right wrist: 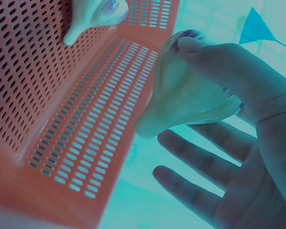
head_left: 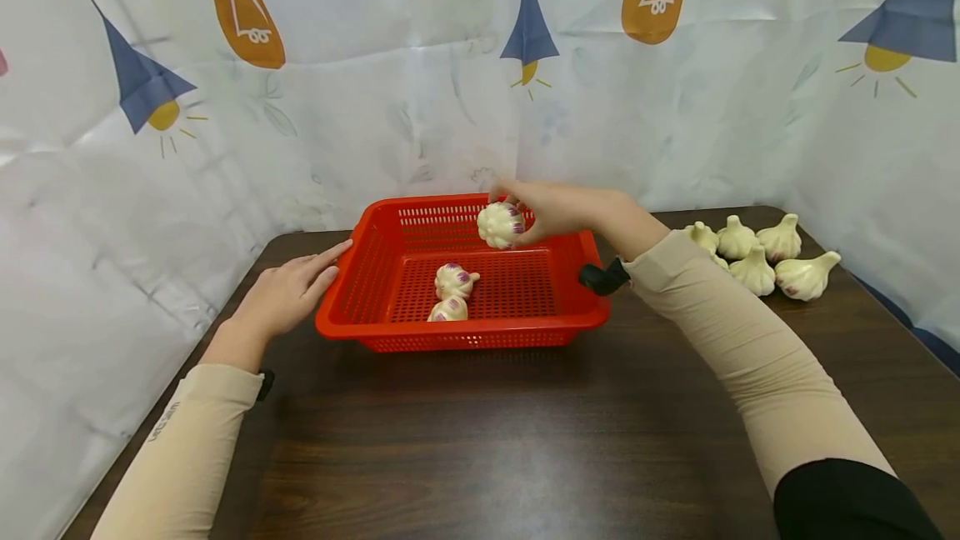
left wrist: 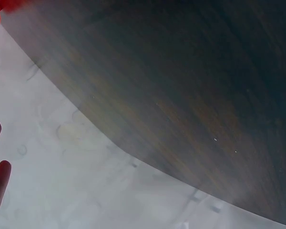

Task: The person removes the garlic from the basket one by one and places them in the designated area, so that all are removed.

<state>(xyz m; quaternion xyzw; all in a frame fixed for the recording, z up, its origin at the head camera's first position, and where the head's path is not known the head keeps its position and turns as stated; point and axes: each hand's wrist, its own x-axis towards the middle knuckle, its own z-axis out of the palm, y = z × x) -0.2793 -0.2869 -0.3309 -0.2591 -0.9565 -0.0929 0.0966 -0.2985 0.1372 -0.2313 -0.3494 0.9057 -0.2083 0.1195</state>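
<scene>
Three garlic bulbs show at the red basket in the head view: two lie inside, and the held bulb is gripped by the right hand. That held bulb hangs in front of the far wall, right of the basket's middle; its rounded base faces near, and its stem is hidden. From it, the farther resting bulb lies near and left, against the nearer resting bulb. The right hand is closer to both than the left hand, which grasps nothing; its fingers are extended and appear to touch the basket's left rim. More garlic bulbs cluster on the far right of the table, beyond the right sleeve and well apart from the left hand.

The left wrist view shows only two fingertips at its edge, and a sliver of basket; it cannot tell what that hand touches.

From the right wrist, the held bulb sits between the thumb and fingers, with some fingers stretched loose. Its long axis slants, the stem tapering away from the palm toward the slotted basket wall; whether stem and wall touch, I cannot tell.
</scene>
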